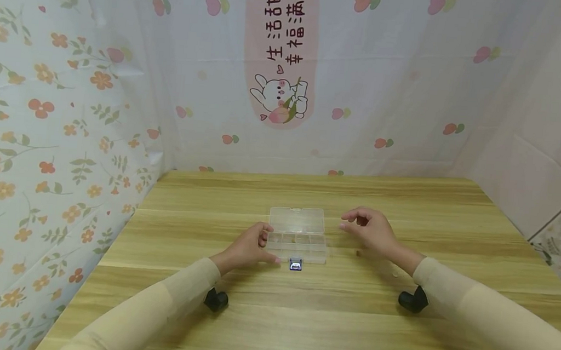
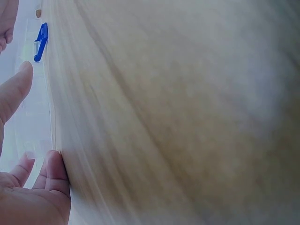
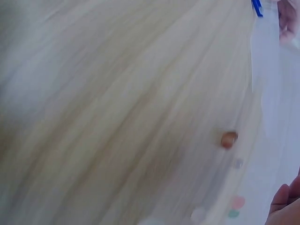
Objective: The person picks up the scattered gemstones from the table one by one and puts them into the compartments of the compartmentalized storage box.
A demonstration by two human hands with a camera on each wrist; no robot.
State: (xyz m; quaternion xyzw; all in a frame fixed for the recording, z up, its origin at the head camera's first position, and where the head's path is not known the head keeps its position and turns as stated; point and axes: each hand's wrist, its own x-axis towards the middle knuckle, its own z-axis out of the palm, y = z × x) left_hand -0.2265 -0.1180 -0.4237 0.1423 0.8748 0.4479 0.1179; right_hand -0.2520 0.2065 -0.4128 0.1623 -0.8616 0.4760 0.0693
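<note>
A clear plastic compartment box (image 1: 304,247) lies on the table with its lid (image 1: 296,220) raised at the back. Its blue latch (image 1: 295,264) hangs at the front edge and also shows in the left wrist view. My left hand (image 1: 251,245) holds the box's left end, thumb at the front corner and fingers along the side. To the right of the box my right hand (image 1: 370,229) hovers with loosely bent fingers and nothing visible between them. Below it lies a small brown bead-like piece (image 3: 229,139). A tiny clear piece (image 3: 239,163) is close by.
Small pale bits (image 1: 394,274) lie on the wooden table (image 1: 258,327) under the right forearm. A printed cloth (image 1: 209,70) hangs behind the table, and a floral one (image 1: 40,150) on the left. Black wrist devices (image 1: 413,300) stick out below both forearms.
</note>
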